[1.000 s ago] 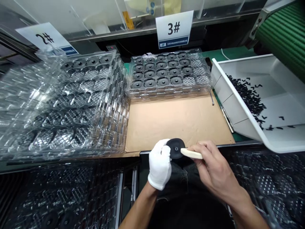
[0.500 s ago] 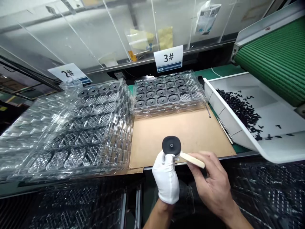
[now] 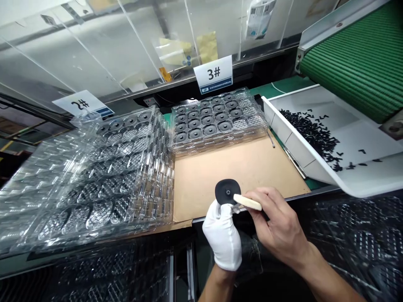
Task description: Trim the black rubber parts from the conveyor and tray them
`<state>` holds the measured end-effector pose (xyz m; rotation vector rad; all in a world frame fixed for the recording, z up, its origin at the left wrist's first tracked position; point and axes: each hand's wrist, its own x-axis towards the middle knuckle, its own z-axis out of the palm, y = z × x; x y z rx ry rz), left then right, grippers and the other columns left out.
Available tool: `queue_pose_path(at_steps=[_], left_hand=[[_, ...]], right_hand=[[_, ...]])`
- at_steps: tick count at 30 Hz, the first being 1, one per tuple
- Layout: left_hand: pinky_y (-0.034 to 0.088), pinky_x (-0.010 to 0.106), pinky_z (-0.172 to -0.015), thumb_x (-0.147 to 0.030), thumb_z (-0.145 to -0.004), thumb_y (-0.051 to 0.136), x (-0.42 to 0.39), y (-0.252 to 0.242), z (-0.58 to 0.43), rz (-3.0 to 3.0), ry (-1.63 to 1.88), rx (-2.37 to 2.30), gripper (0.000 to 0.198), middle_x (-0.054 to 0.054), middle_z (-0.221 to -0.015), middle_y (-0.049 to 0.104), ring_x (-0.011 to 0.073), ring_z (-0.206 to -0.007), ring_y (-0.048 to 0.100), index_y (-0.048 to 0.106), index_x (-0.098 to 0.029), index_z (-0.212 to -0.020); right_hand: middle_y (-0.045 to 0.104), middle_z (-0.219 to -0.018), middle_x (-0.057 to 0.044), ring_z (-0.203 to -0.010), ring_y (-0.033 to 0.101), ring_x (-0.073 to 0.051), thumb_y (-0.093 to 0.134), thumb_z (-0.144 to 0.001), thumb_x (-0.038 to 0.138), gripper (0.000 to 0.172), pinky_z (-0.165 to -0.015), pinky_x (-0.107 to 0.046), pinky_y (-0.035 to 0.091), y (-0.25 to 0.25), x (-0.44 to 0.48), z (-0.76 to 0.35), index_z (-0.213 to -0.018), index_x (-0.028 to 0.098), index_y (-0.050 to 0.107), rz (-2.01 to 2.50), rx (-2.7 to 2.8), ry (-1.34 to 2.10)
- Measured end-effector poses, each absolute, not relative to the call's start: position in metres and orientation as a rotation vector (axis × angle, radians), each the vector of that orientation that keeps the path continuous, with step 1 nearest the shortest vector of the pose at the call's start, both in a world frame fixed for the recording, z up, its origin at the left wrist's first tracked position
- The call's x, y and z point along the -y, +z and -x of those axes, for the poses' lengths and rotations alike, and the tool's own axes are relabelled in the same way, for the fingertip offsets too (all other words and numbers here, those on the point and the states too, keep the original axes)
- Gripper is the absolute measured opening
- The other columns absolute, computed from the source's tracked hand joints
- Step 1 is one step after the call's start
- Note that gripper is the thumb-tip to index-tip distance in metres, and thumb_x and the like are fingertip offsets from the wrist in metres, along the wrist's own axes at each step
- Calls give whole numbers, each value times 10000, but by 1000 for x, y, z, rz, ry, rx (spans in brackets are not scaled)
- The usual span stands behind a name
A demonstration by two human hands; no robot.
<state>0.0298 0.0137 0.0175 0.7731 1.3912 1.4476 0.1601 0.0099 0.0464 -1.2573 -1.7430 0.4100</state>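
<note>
My left hand (image 3: 223, 237), in a white glove, is closed round the lower edge of a black rounded disc part (image 3: 227, 192) with a small centre hole, held upright over the front edge of a brown cardboard sheet (image 3: 233, 167). My bare right hand (image 3: 277, 226) grips a cream-coloured stick tool (image 3: 248, 202) whose tip touches the disc's right edge. Behind the cardboard lies a clear blister tray (image 3: 217, 119) with several of the same black discs seated in its pockets.
A large stack of clear blister trays (image 3: 91, 163) fills the left of the bench. At right, a white bin (image 3: 333, 142) holds several small black pieces under a green conveyor (image 3: 355, 63). Signs "2#" (image 3: 82, 105) and "3#" (image 3: 214, 74) stand at the back.
The disc has been raised from flat at bench level to upright. The stick tip left the disc's centre and now touches its right edge. The view tilted up and shifted.
</note>
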Motion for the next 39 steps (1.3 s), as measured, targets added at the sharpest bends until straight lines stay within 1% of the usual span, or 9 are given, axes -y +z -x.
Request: queue_pose_path(at_steps=[6, 12, 14, 19, 24, 29, 33, 37, 39], left_hand=[[546, 255, -804, -343, -954, 682, -10, 17, -32, -730, 1424, -1384, 178, 7, -906, 776, 161, -817, 691, 756, -182, -952], [545, 245, -787, -349, -941, 694, -14, 14, -31, -763, 1418, -1392, 180, 4, -879, 755, 151, -796, 655, 760, -181, -949], [550, 252, -788, -351, -939, 692, -14, 12, -30, -793, 1398, -1411, 185, 8, -890, 752, 153, -791, 647, 756, -178, -940], [558, 278, -848, -337, -936, 686, -9, 9, -31, -822, 1341, -1479, 223, 36, -1013, 776, 185, -896, 676, 766, -173, -1065], [533, 231, -809, -314, -938, 691, -4, 8, -35, -800, 1310, -1506, 157, -5, -932, 762, 142, -830, 627, 777, -183, -957], [530, 233, -792, -311, -959, 656, -8, 6, -31, -777, 1287, -1476, 171, -18, -809, 714, 149, -824, 621, 769, -184, -931], [525, 217, -727, -330, -951, 659, -9, 9, -30, -861, 1199, -1523, 193, -12, -811, 733, 136, -758, 615, 785, -184, -954], [543, 224, -773, -334, -923, 666, -5, 10, -30, -933, 1106, -1508, 209, 15, -890, 773, 160, -821, 651, 804, -179, -940], [529, 216, -730, -303, -908, 654, -3, 9, -29, -967, 1065, -1517, 195, 3, -820, 752, 148, -757, 623, 805, -180, -895]], right_hand=[[672, -1113, -104, -1065, 667, -231, 632, -997, 161, 247, -930, -391, 577, 51, -34, -173, -1233, 227, 657, 1416, 1587, 163], [668, -1100, -88, -1004, 679, -209, 619, -986, 114, 307, -906, -376, 591, 49, -11, -166, -1266, 239, 640, 1318, 1679, 385], [657, -1102, -96, -988, 673, -213, 607, -980, 90, 340, -894, -388, 593, 44, -5, -161, -1287, 233, 625, 1320, 1702, 380], [652, -1107, -103, -997, 654, -229, 603, -972, 83, 334, -899, -423, 576, 36, -11, -157, -1274, 224, 623, 1407, 1666, 304], [657, -1116, -100, -1030, 640, -246, 585, -998, 128, 283, -929, -453, 547, 37, -21, -157, -1258, 219, 647, 1467, 1646, 327], [652, -1102, -92, -1025, 624, -235, 573, -1002, 107, 275, -920, -435, 525, 33, -13, -163, -1246, 214, 642, 1456, 1677, 389], [644, -1107, -96, -1031, 612, -238, 566, -1004, 105, 270, -920, -434, 511, 31, -12, -165, -1243, 209, 638, 1474, 1665, 372], [642, -1098, -85, -1018, 600, -237, 559, -1016, 138, 247, -914, -431, 496, 39, -20, -165, -1228, 226, 653, 1475, 1692, 415], [641, -1080, -66, -1022, 587, -235, 558, -1025, 159, 253, -909, -424, 487, 45, -24, -168, -1229, 260, 667, 1442, 1771, 526]])
